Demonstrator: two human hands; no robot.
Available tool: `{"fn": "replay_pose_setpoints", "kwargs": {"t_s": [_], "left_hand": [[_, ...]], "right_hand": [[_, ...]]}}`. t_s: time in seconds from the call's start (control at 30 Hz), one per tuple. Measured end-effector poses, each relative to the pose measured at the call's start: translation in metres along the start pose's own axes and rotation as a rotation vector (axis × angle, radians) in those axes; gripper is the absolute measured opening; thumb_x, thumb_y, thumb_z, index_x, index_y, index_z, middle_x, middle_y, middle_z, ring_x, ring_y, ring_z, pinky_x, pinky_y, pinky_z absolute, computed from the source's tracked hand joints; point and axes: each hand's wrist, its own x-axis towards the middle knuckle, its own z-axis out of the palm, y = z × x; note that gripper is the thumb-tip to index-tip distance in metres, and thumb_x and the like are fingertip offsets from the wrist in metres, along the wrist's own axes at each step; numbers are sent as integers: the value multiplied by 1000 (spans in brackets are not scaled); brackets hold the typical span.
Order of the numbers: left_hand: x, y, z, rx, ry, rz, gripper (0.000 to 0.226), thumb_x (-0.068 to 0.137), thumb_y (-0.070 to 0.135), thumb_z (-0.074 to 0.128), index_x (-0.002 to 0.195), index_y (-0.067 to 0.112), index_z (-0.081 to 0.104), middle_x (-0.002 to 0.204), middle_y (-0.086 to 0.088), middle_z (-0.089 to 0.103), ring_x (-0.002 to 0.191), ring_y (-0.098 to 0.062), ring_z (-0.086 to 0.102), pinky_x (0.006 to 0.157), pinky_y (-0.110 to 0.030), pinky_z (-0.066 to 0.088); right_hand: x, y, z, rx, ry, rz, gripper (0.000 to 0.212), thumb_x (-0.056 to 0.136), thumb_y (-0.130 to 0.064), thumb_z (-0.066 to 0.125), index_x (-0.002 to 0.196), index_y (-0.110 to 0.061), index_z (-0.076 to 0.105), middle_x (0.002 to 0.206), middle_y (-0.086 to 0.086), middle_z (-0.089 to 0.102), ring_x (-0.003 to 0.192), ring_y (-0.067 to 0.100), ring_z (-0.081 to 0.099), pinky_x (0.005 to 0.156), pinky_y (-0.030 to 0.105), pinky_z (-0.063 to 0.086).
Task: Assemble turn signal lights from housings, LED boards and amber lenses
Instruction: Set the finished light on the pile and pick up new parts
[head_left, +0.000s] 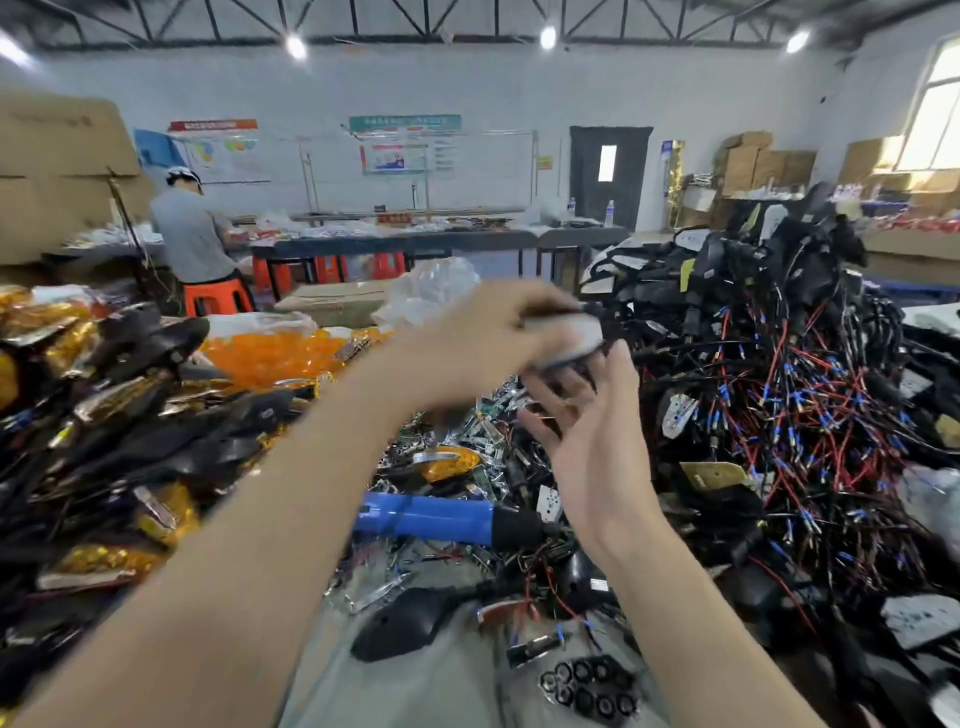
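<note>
Reaching across from lower left, the left hand (488, 338) is raised over the table (415, 675), fingers curled round 1 pale grey part (569, 335); motion blur hides exactly what the part is. The right hand (587, 431) sits just below it, palm turned up and leftward, fingers spread and relaxed, holding nothing. Whether its fingertips touch the part's underside, can't tell.

Counted on the table:
- 1 blue power screwdriver (431, 514), lying on its side under the hands
- 1 loose black housing (410, 623) nearer the front
- 1 amber lens (452, 462) w/ chrome trim, among small metal bits
- approx 8 black rings (587, 686) in a cluster

Too many to count:
- heap of wrapped amber-and-black lights (104, 415) at left
- bag of amber lenses (275, 356) behind it
- heap of wired housings (779, 395) at right, w/ red, blue and black leads

In the bkgd, 1 person (192, 234) sits on an orange stool (215, 299).
</note>
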Motion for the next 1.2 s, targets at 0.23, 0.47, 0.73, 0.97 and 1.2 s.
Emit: {"fn": "replay_pose_setpoints", "kwargs": {"t_s": [0.23, 0.47, 0.73, 0.97, 1.2], "left_hand": [[-53, -41, 125, -219, 35, -184, 29, 101, 42, 50, 129, 41, 50, 126, 26, 60, 116, 6, 54, 102, -30, 46], [-119, -64, 161, 192, 237, -208, 42, 98, 56, 30, 137, 40, 32, 124, 22, 40, 108, -3, 49, 84, -22, 44], [-126, -69, 153, 334, 127, -155, 31, 89, 52, 42, 103, 35, 64, 87, 21, 61, 78, -3, 61, 60, -20, 51], [-133, -71, 147, 295, 131, -225, 33, 99, 55, 24, 126, 45, 38, 105, 18, 46, 68, -3, 57, 51, -26, 52], [-133, -72, 144, 280, 179, -257, 32, 99, 53, 31, 129, 42, 35, 110, 14, 47, 56, -9, 59, 45, -32, 52]], "right_hand": [[-7, 53, -47, -35, 289, 154, 39, 103, -48, 52, 108, -13, 69, 107, 11, 73, 101, 23, 71, 84, 37, 55], [9, 67, -64, 141, 260, 120, 20, 105, -26, 55, 96, -12, 65, 79, 3, 68, 78, 21, 71, 72, 34, 60], [15, 69, -72, 338, 234, 113, 16, 90, -30, 66, 90, -16, 74, 79, 4, 66, 75, 22, 71, 69, 33, 61], [14, 70, -71, 383, 199, 126, 34, 102, -31, 55, 78, -19, 76, 80, 1, 66, 76, 20, 70, 71, 34, 61], [10, 74, -65, 385, 196, 163, 25, 105, -34, 50, 96, -15, 65, 82, 3, 68, 79, 21, 73, 71, 35, 62]]}}
